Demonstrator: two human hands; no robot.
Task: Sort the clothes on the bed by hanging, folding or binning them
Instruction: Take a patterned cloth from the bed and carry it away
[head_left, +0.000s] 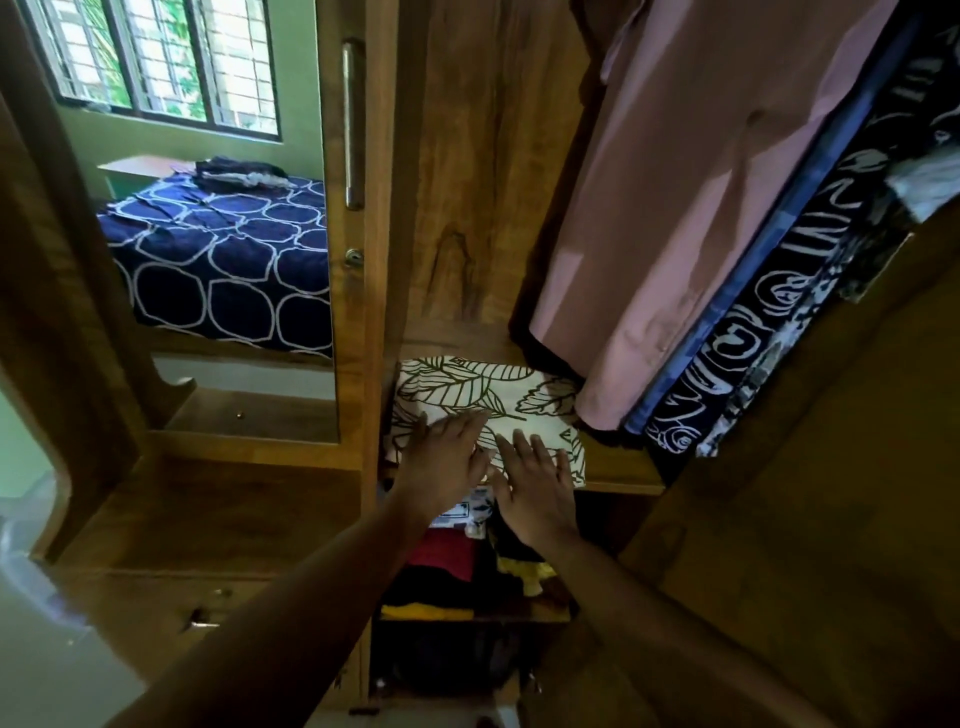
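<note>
- While both hands lie flat on the folded leaf-print cloth, they cover its near edge, so how that edge sits is hidden.
- The left hand has straight fingers laid close together on the cloth and grips nothing.
- The right hand has straight, spread fingers resting on the cloth's near right part and grips nothing.
- The cloth lies on a wardrobe shelf, and the pink garment hangs in front of its far right corner.
- Beside it hangs a dark white-patterned garment, its top cut off by the frame.
- Under the forearms, the folded stacks of red, black and yellow sit in shadow.
- A white item there bears what may be a label, too blurred to read.
- The door mirror shows the bed with a dark pile of clothes at its far end.
</note>
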